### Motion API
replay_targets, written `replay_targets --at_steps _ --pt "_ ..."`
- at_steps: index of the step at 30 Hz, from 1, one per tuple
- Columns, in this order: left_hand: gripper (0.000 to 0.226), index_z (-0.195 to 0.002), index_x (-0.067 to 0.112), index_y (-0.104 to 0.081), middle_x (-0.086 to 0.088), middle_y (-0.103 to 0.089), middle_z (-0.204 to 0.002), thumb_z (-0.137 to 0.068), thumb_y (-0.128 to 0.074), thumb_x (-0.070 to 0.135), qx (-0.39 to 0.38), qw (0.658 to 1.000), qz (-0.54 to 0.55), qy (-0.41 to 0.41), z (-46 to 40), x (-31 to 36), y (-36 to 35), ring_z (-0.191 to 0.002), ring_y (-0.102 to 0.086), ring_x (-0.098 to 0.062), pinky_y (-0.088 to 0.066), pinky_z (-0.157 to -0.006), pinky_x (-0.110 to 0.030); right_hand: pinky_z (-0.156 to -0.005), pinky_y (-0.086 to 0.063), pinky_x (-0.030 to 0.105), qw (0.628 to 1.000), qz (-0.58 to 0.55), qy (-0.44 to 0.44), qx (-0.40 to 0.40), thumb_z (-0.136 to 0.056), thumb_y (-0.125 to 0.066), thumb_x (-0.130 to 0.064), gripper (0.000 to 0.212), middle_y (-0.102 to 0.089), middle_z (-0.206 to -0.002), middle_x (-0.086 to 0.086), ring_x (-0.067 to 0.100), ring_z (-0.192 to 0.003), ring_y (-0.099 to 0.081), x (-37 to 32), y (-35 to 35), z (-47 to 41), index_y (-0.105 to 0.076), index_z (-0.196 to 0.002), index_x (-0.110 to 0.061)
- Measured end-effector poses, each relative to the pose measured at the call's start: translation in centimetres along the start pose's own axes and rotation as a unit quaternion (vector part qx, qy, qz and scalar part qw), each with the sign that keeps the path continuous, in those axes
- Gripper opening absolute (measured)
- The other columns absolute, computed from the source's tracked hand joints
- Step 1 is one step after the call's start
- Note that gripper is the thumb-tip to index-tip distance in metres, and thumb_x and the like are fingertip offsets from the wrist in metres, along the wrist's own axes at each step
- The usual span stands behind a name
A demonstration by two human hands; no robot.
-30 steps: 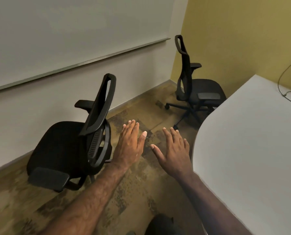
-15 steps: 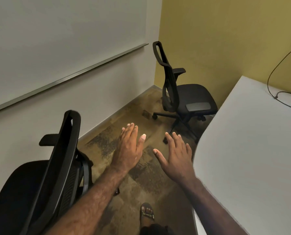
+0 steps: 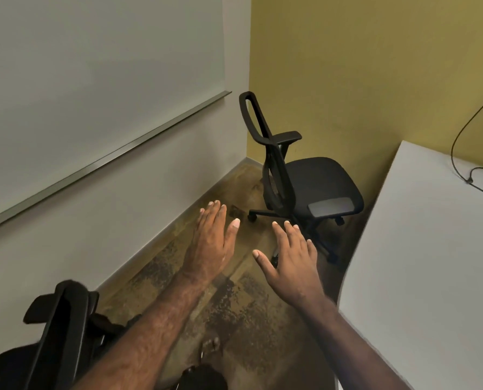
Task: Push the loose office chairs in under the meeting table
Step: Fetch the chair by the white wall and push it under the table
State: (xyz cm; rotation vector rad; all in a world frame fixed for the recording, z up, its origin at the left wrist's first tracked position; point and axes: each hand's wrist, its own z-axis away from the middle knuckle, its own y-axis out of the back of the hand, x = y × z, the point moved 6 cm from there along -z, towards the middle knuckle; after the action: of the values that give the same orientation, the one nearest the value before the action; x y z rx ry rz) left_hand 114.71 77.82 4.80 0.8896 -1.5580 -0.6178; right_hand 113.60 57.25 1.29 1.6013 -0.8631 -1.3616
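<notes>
A black office chair (image 3: 305, 178) stands in the far corner, its seat turned toward the white meeting table (image 3: 431, 263) on the right. A second black chair (image 3: 57, 333) is at the bottom left, next to the wall, its backrest beside my left forearm. My left hand (image 3: 212, 237) and my right hand (image 3: 293, 257) are stretched out flat in front of me, fingers apart, holding nothing. Both hover over the floor, short of the far chair and apart from it.
A whiteboard (image 3: 94, 80) with a metal ledge runs along the left wall. The back wall is yellow. A black cable (image 3: 465, 164) lies on the table's far right. Patterned brown carpet (image 3: 234, 305) runs between wall and table.
The view has moved forward toward the corner: the far chair is closer and the near chair has slid down to the bottom left. Both hands stay outstretched and empty.
</notes>
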Motion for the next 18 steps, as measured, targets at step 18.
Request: replay_targets --at_steps 18 --pt "0.066 -0.164 0.013 -0.035 -0.008 -0.027 -0.174 -0.112 -0.035 0.053 -0.036 0.997 0.035 -0.056 -28.9 -7.7 -0.1 -0.162 -0.016 -0.025 -0.021 -0.130 -0.043 -0.136 -0.001 0.056 0.997 0.008 -0.060 0.049 -0.094 -0.015 -0.091 0.097 -0.004 -0.183 -0.002 0.016 -0.168 0.007 -4.5 1.0 -26.3 -0.010 -0.173 -0.035"
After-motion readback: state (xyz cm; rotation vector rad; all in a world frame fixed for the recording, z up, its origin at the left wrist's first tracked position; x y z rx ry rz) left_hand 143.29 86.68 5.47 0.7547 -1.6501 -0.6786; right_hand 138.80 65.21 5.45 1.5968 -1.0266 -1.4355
